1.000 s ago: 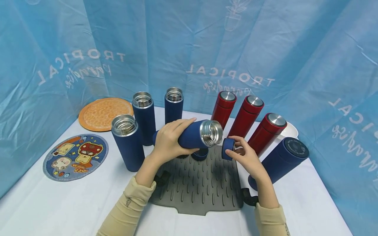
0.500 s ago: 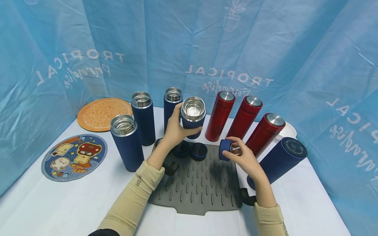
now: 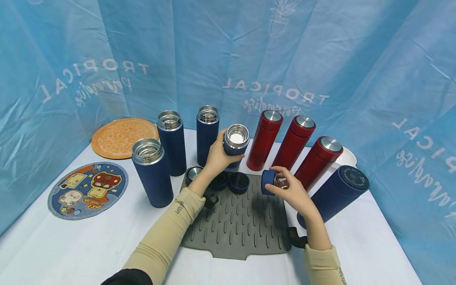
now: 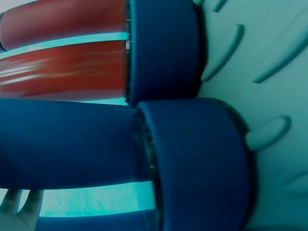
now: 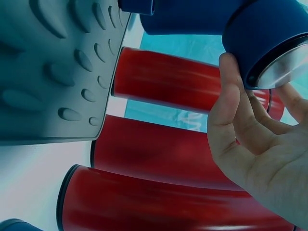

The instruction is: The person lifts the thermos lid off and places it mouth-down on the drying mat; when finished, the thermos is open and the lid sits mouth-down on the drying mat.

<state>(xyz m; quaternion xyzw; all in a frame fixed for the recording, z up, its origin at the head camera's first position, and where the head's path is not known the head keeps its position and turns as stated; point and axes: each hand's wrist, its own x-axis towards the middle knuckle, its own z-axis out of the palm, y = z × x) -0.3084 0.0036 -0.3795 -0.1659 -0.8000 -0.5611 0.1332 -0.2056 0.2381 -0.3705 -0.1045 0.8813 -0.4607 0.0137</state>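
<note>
The open blue bottle (image 3: 235, 149) is held by the left hand (image 3: 218, 157), of which the fingers are curved around its body. It is found at the far edge of the grey mat (image 3: 235, 225), nearly upright; whether its base touches the table cannot be told. The blue lid (image 3: 268, 183) is pinched above the mat by the right hand (image 3: 290, 188), with bent fingers. On the mat, two dark lids (image 3: 239, 183) are placed side by side. To the left, three other open blue bottles (image 3: 173, 148) are seen; to the right, three red bottles (image 3: 264, 140) with silver tops. On the cap of the closed blue bottle (image 3: 333, 194), at the right, small writing is printed, too small to be read. Letters beginning with "Lets" are shown on the left sleeve (image 3: 162, 229). Some lettering is also carried by the cartoon mat (image 3: 89, 190), but it is not legible. On the blue curtain (image 3: 206, 35), "TROPICAL Paradise" is printed repeatedly, mirrored.
</note>
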